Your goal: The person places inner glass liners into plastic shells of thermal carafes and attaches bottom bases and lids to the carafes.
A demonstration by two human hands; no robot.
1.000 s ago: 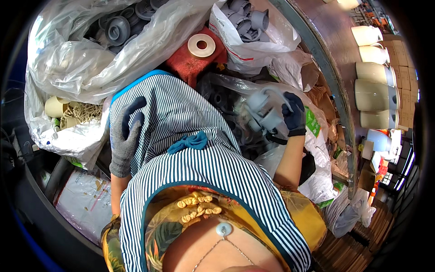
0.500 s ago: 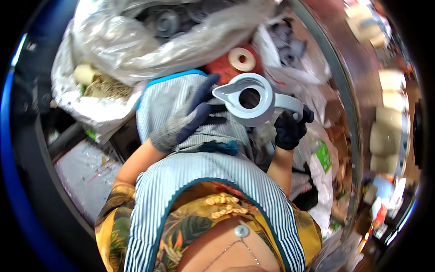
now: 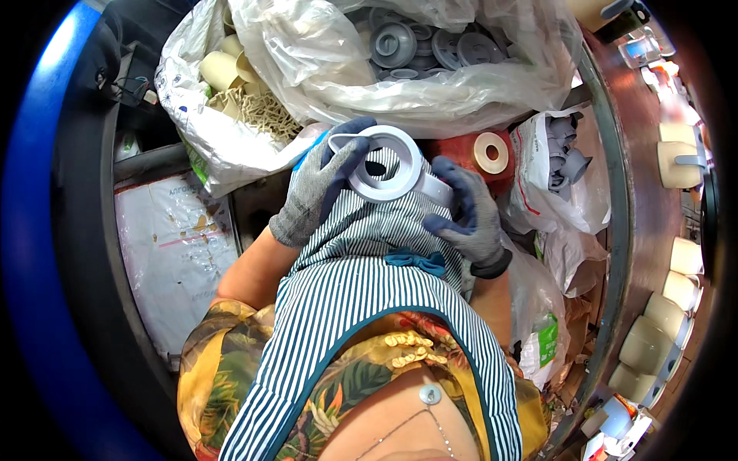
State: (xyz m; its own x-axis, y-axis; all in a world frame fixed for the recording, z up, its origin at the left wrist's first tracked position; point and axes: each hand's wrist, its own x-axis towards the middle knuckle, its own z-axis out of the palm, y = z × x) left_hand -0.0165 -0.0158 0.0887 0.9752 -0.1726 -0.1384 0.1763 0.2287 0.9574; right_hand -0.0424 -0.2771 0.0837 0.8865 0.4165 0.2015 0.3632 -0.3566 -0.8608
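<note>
A pale grey-blue plastic jug top (image 3: 413, 160) with a round opening, a spout and a handle is held up over my lap. My left hand (image 3: 323, 173), in a grey glove with dark blue fingers, grips it at the spout side, the thumb on its near side and the fingers at the far side. Around the end of the handle my gloved right hand (image 3: 473, 219) is spread, thumb and fingers apart. Whether it touches the handle I cannot tell. Below the jug top lies my striped apron (image 3: 361, 223).
Ahead is a large clear bag (image 3: 323, 69) of round grey lids (image 3: 393, 44). A white sack (image 3: 192, 115) with cream parts stands at left, a bag of small grey pieces (image 3: 565, 157) at right. A cream ring (image 3: 490, 152) sits on something red. Cream jugs (image 3: 649, 346) line the right-hand bench (image 3: 646, 184).
The view has shifted, and the jug top has turned and tipped. My left hand has closed on its spout side. My right hand has loosened from the handle and opened.
</note>
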